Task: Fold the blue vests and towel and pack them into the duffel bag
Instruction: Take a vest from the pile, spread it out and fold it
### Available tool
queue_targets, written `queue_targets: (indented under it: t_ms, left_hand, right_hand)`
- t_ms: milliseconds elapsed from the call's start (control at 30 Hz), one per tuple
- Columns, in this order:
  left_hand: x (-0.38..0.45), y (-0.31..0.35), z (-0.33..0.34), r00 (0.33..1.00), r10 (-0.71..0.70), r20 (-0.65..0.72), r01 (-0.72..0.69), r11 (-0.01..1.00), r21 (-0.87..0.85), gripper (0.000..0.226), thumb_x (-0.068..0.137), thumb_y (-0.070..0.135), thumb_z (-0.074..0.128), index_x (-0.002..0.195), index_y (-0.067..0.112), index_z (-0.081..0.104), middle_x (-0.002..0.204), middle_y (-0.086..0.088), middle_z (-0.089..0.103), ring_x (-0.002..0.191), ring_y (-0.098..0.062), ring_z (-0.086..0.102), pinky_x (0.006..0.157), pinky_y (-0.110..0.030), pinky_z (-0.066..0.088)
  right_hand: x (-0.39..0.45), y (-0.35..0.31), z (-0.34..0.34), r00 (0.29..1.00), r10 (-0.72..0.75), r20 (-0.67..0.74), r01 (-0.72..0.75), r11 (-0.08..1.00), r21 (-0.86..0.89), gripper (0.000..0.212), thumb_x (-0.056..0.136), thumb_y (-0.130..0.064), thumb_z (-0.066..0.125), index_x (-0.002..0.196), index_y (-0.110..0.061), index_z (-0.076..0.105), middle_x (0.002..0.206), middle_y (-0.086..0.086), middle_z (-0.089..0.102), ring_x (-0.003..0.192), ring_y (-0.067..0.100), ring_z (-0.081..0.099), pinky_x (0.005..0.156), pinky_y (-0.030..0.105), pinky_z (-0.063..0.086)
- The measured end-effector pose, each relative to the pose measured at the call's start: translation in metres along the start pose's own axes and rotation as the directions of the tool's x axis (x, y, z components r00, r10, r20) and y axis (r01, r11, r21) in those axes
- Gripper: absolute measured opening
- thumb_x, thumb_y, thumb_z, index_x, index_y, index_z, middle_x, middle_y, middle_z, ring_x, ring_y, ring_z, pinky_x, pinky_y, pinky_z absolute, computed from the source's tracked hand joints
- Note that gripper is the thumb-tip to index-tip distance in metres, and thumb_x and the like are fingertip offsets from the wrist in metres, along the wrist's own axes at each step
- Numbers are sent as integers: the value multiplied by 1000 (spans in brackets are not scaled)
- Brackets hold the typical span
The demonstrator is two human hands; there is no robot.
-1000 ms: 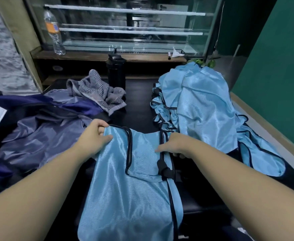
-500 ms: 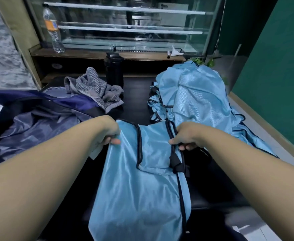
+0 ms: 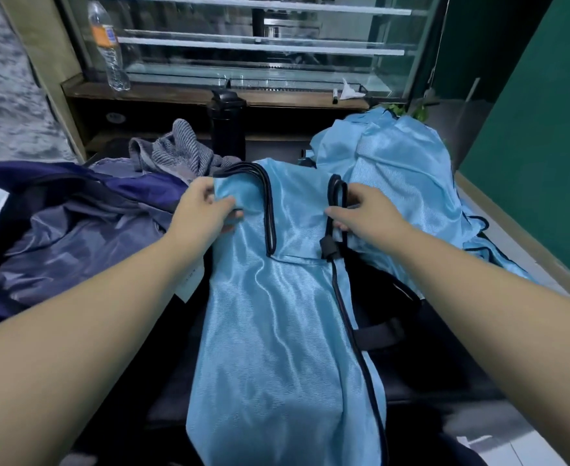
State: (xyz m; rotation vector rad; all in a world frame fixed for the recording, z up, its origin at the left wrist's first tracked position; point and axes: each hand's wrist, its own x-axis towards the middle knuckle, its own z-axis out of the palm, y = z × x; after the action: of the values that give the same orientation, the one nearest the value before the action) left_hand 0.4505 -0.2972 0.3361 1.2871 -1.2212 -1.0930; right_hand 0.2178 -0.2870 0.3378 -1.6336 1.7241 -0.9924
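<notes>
A light blue vest [image 3: 277, 314] with black trim hangs lengthwise down the middle over the dark table [image 3: 445, 364], lifted at its top end, where the left hand [image 3: 206, 210] pinches one shoulder strap between thumb and fingers and the right hand [image 3: 361, 213] grips the other strap by its black edging. Just behind the right hand a heap of more blue vests [image 3: 401, 183] is piled on the table, and left of the left hand lies the open navy duffel bag [image 3: 75, 230], with a crumpled grey striped towel [image 3: 179, 153] beyond it. Farther back a black bottle [image 3: 227, 124] stands on the table, and a clear plastic water bottle [image 3: 107, 45] stands on the wooden ledge in front of a glass display case [image 3: 260, 45].
</notes>
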Motion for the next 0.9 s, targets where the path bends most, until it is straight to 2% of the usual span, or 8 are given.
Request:
queue_targets:
  t_ms: [133,233,400,533,633,733,800,900]
  left_hand:
    - [-37,-3,-24,960,192,204,-197,981,0,34,84,-3,65,97,26,54,68,14,66,65,-3,60,64,-16,49]
    - [-63,-20,-49,881,258,397,-367,902,227,26,72,24,69,97,26,62,85,10,68,72,-3,56,71,-17,47]
    - [-92,-49,-70,685,167,709,-701,414,580,37,66,14,54,96,36,53,84,23,53,84,6,47,80,-13,41]
    - [-105,-49,-60,649,57,759,-760,86,644,39,59,26,47,96,37,54,95,19,51,91,-9,45,76,-29,42]
    - [-113,-41,-35,684,-107,722,-691,223,688,54,68,40,48,122,39,44,124,19,36,116,-4,25,94,-23,18]
    - [-115,-52,-8,662,-61,747,-707,281,649,78,74,79,28,144,45,18,155,16,8,143,-3,-4,111,-24,-4]
    - [-115,-64,6,645,-69,761,-728,247,639,80,76,83,21,146,51,-1,155,20,-14,142,-6,-23,114,-32,-16]
    - [-113,-77,15,654,-78,753,-714,264,648,73,82,76,25,142,55,-9,153,21,-22,139,-5,-32,115,-38,-19]
  right_hand:
    - [-37,5,-9,977,-197,80,199,980,-17,17,83,-10,70,80,-23,61,68,-13,60,62,6,54,61,14,41]
    - [-62,19,-14,923,-348,164,363,929,-75,16,76,-13,71,83,-24,61,82,8,61,73,19,56,69,25,44]
    - [-92,43,-20,837,-432,336,504,847,-167,24,77,-11,75,97,-19,64,114,-13,52,108,-2,50,95,10,35]
    - [-103,51,-16,930,-230,285,331,863,-383,40,78,-28,74,105,-29,46,106,-12,46,99,7,49,91,26,43]
    - [-103,48,-8,965,-97,243,201,869,-452,33,77,-31,73,96,-21,48,96,-9,49,91,13,50,80,27,42]
    - [-99,52,5,974,-71,217,175,840,-514,21,78,-28,66,94,-25,52,97,-8,52,94,17,52,83,32,45]
    - [-98,53,14,981,-71,183,165,805,-570,17,82,-22,60,98,-24,54,99,-7,51,98,18,49,85,37,45]
    - [-100,50,23,974,-167,155,225,810,-542,9,85,-12,52,89,-20,54,89,-5,47,91,21,48,77,35,41]
